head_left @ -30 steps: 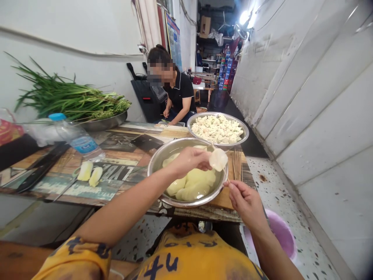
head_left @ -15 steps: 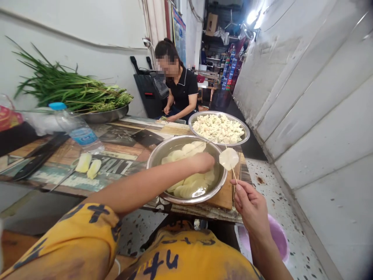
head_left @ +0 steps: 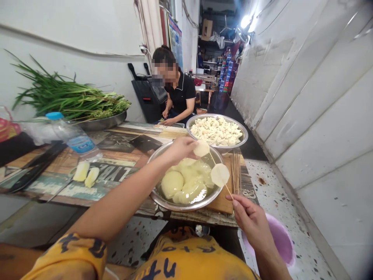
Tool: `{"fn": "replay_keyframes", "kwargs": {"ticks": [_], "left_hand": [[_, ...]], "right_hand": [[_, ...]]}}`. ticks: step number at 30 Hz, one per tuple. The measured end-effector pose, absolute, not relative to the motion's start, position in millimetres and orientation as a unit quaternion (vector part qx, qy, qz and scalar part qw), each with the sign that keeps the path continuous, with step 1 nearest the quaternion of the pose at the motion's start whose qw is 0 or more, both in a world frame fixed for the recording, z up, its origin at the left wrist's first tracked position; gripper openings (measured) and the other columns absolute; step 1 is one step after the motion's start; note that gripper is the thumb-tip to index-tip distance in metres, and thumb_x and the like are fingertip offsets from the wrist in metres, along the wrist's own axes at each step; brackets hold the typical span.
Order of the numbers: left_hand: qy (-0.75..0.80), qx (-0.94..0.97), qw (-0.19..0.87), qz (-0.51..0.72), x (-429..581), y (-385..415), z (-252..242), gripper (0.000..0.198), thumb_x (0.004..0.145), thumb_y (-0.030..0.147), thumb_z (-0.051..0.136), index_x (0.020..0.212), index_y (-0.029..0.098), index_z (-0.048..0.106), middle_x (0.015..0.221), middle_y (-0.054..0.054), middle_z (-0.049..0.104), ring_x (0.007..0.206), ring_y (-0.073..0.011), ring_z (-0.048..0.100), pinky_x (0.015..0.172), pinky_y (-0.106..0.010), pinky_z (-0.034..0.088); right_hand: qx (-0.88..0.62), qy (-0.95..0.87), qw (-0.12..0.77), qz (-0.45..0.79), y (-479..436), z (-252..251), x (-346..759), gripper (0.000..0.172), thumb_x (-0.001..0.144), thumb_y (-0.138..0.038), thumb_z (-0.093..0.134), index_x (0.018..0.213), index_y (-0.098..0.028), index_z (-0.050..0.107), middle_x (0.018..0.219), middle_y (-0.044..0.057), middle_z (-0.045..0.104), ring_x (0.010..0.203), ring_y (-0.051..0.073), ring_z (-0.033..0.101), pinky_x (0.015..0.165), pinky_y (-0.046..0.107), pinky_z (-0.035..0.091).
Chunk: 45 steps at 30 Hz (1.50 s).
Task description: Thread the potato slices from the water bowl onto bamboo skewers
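Observation:
My left hand (head_left: 180, 148) pinches a pale round potato slice (head_left: 202, 148) above the far rim of a steel bowl (head_left: 163, 198) holding water and more potato slices (head_left: 183, 182). My right hand (head_left: 250, 217) grips the lower end of a thin wooden skewer (head_left: 227, 189) at the bowl's right side. One slice (head_left: 220, 175) sits threaded on that skewer. The skewer's tip points up toward the slice in my left hand.
A second steel bowl (head_left: 217, 145) of white cauliflower pieces stands behind. Loose skewers (head_left: 235, 167) lie beside it. A water bottle (head_left: 74, 138), two vegetable pieces (head_left: 86, 174) and a tray of green chives (head_left: 70, 99) are on the left. Another person (head_left: 177, 93) sits at the table's far end. A pink basin (head_left: 278, 237) is on the floor.
My left hand came up out of the bowl with a new potato slice and brought it to the skewer's tip. My right hand lowered the skewer slightly, with one slice on it.

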State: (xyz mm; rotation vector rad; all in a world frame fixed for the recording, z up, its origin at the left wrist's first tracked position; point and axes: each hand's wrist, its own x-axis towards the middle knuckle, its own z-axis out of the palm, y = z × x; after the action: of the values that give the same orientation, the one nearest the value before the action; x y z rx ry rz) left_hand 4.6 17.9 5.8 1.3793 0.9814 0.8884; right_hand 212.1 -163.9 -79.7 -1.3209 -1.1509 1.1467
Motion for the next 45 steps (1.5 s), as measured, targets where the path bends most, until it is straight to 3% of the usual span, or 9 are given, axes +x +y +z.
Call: {"fn": "replay_keyframes", "kwargs": {"ticks": [6,15,28,32,35,37,40,43,45], "left_hand": [[0.406,0.496,0.585,0.497,2.7,10.9,5.7,0.037,0.052,0.036,0.081,0.061,0.011,0.054,0.063,0.0,0.061,0.065,-0.0115,0.06,0.071,-0.032,0.055],[0.462,0.51,0.496,0.53,1.5,21.1,-1.1,0.036,0.053,0.042,0.078,0.068,0.012,0.063,0.06,0.001,0.059,0.05,-0.0073,0.049,0.055,-0.023,0.044],[0.469,0.702,0.251,0.473,4.0,9.7,-5.5,0.025,0.076,0.035,0.057,0.082,0.016,0.072,0.074,-0.001,0.068,0.07,-0.0146,0.059,0.067,-0.024,0.042],[0.467,0.691,0.307,0.459,4.3,12.1,-6.9,0.024,0.075,0.036,0.059,0.078,0.015,0.07,0.067,0.0,0.065,0.064,-0.0128,0.055,0.061,-0.022,0.04],[0.462,0.609,0.421,0.488,7.1,13.7,-4.4,0.019,0.072,0.031,0.064,0.075,0.013,0.067,0.067,-0.001,0.064,0.06,-0.011,0.055,0.06,-0.022,0.042],[0.447,0.51,0.539,0.5,8.9,13.8,0.1,0.013,0.071,0.024,0.065,0.074,0.011,0.064,0.069,-0.003,0.065,0.059,-0.0099,0.057,0.062,-0.022,0.045],[0.417,0.388,0.667,0.48,9.2,13.5,7.7,0.005,0.073,0.014,0.064,0.074,0.01,0.062,0.068,-0.005,0.065,0.058,-0.0096,0.059,0.059,-0.021,0.045],[0.408,0.352,0.695,0.476,7.6,13.1,13.0,0.004,0.076,0.014,0.062,0.077,0.01,0.062,0.067,-0.006,0.066,0.055,-0.0104,0.059,0.052,-0.02,0.043],[0.409,0.344,0.7,0.474,7.0,12.9,15.0,0.005,0.079,0.014,0.059,0.078,0.01,0.063,0.066,-0.007,0.067,0.053,-0.0108,0.06,0.05,-0.02,0.043]], "right_hand": [[-0.553,-0.509,0.472,0.461,-164.9,-74.8,206.7,0.039,0.087,-0.045,0.053,0.105,-0.012,0.064,0.051,-0.007,0.026,0.045,0.007,0.022,0.042,0.022,0.013],[-0.547,-0.5,0.463,0.486,-167.6,-77.9,206.3,0.039,0.086,-0.046,0.054,0.106,-0.014,0.064,0.052,-0.007,0.024,0.045,0.008,0.02,0.042,0.022,0.013],[-0.479,-0.436,0.47,0.599,-166.4,-62.5,190.8,0.039,0.086,-0.046,0.055,0.104,-0.012,0.061,0.046,-0.012,0.024,0.038,0.004,0.015,0.036,0.017,0.013],[-0.479,-0.419,0.487,0.598,-164.2,-66.4,190.2,0.043,0.085,-0.047,0.055,0.107,-0.011,0.063,0.045,-0.013,0.02,0.037,0.004,0.013,0.034,0.016,0.014],[-0.528,-0.497,0.501,0.473,-162.6,-69.0,190.4,0.039,0.086,-0.044,0.055,0.106,-0.013,0.068,0.044,-0.007,0.038,0.036,0.007,0.033,0.035,0.019,0.03],[-0.546,-0.576,0.512,0.329,-160.4,-70.2,191.0,0.03,0.085,-0.036,0.056,0.102,-0.017,0.072,0.059,0.004,0.062,0.054,0.016,0.057,0.052,0.027,0.047],[-0.526,-0.644,0.511,0.219,-155.7,-73.8,195.5,0.026,0.085,-0.03,0.056,0.101,-0.02,0.073,0.088,0.01,0.072,0.083,0.024,0.066,0.077,0.034,0.05],[-0.527,-0.623,0.499,0.291,-151.0,-80.9,205.5,0.028,0.087,-0.032,0.054,0.105,-0.019,0.071,0.065,0.004,0.064,0.061,0.017,0.06,0.058,0.027,0.048],[-0.514,-0.577,0.499,0.393,-148.0,-86.4,212.5,0.031,0.089,-0.035,0.052,0.11,-0.017,0.068,0.049,-0.004,0.044,0.043,0.01,0.042,0.042,0.021,0.034]]}}
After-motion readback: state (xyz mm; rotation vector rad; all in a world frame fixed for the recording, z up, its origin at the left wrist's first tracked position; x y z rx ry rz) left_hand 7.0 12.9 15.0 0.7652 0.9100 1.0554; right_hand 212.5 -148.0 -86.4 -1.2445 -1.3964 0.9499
